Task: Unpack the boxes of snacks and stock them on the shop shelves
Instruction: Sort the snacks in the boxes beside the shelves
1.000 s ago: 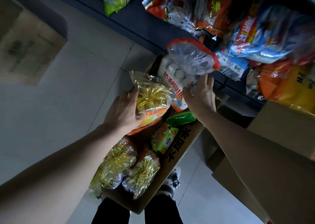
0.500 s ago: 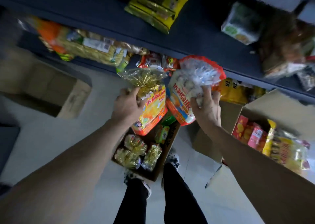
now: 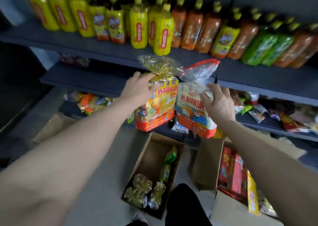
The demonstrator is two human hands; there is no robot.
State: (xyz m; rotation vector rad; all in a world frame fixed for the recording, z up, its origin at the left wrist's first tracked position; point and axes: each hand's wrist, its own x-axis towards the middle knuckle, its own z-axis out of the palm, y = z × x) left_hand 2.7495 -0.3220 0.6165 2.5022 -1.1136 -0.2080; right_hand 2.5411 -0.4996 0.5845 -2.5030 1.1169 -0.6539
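Dark shelving [image 3: 258, 81] is partly stocked. Left hand [image 3: 137, 89] grips a gold-topped bag [image 3: 158, 105], right hand [image 3: 218, 103] a white bag [image 3: 191, 112], both unshelved. Open box [image 3: 148, 157] apparently holds several packs.

Glossy crinkled plastic snack bags [image 3: 155, 103], matt cardboard box [image 3: 148, 163]

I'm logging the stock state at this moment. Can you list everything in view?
drink bottles: many, yellow, orange, green; top shelf
gold-topped snack bag: one, yellow-orange; in left hand
clear-topped snack bag: one, white-orange; in right hand
shelves: several, dark blue; ahead
loose snack packs: many, mixed colours; lower shelf, right
open box: one, brown; floor, holding gold and green packs
second box: one, brown; floor right, holding red and yellow packs
left hand: gripping a bag
right hand: gripping a bag
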